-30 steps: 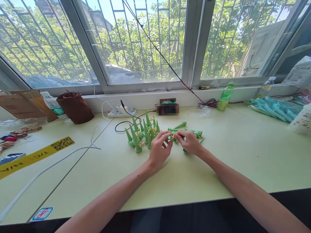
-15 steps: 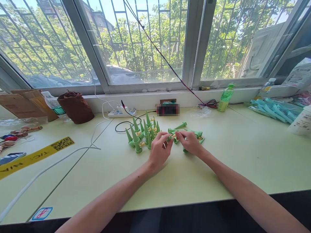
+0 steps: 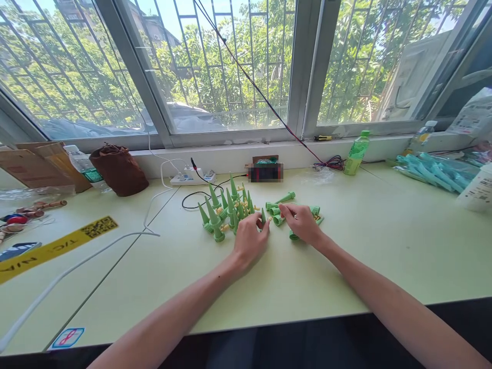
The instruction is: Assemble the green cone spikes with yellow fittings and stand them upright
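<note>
Pinched in the fingers of my left hand (image 3: 249, 236) is a green watering spike (image 3: 263, 216), its tip pointing up. A small yellowish valve (image 3: 270, 219) sticks out at its side. Just left of that hand, several more green spikes (image 3: 215, 225) with yellow side pieces stand upright in a cluster. My right hand (image 3: 303, 224) is closed, thumb and finger together, over a loose pile of green spikes (image 3: 277, 220) lying on their sides. Whatever its fingertips might hold is hidden.
Behind the spikes are a power strip (image 3: 180, 179), a black cable and a blurred-out device (image 3: 265, 172). A green drink bottle (image 3: 356, 154) stands at the back right, near teal plastic packs (image 3: 430, 173). A brown pouch (image 3: 120, 170) and a white cable (image 3: 96, 247) are at left.
My left hand has shifted slightly left and down, away from my right hand. The spike in it has turned from lying sideways to upright. My right hand has hardly moved.
</note>
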Tool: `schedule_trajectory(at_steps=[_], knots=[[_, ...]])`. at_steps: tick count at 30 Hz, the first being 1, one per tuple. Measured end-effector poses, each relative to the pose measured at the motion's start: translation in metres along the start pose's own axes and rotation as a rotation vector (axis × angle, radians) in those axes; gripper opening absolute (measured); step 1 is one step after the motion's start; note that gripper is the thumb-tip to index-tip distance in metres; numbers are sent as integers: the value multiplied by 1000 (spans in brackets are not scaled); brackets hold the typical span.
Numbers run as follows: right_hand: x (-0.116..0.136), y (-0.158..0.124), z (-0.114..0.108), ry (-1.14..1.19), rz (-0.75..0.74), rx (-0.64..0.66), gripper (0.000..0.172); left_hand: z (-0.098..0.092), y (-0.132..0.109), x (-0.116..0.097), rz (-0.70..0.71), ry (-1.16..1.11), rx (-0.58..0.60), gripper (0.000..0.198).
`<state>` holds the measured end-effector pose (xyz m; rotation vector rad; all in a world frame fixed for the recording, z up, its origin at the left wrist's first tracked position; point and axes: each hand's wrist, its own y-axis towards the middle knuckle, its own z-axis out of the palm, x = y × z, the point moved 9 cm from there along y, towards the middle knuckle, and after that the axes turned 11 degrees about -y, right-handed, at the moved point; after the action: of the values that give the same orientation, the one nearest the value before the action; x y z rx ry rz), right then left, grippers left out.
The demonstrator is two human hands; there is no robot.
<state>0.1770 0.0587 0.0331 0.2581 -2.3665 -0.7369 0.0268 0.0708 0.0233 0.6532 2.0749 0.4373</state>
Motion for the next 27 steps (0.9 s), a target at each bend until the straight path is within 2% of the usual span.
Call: schedule_trajectory(at_steps=[3,9,11,16,18,20,22,25,27], knots=[[-1,0,0,-3,7,-4,53,-1,0,1,-11,-30,-10,12],[-6,1,-3,-25,37,-41,51,-4,-1,5,-42,-38,-47,13],[-7,2,-4,-31,39,-50,50,-6,-1,5,-50,-58,-69,15],[-7,1,-5,-57,37,-64,47,-12,-4,-2,-1,-123,-136,36],[-7,1,-4,-63,34,-60,43,-12,-6,-10,44,-98,-139,33],[-8,0,-4,-65,36,-56,37,-7,-9,-18,88,-23,-82,22],[-10,0,-4,-66,45,-57,30,5,-11,-22,116,94,33,12],[-12,1,-3,-80,51,-47,19,19,-14,-22,115,260,185,16],[-12,1,-1,-97,36,-26,14,23,-15,-19,105,326,242,18]])
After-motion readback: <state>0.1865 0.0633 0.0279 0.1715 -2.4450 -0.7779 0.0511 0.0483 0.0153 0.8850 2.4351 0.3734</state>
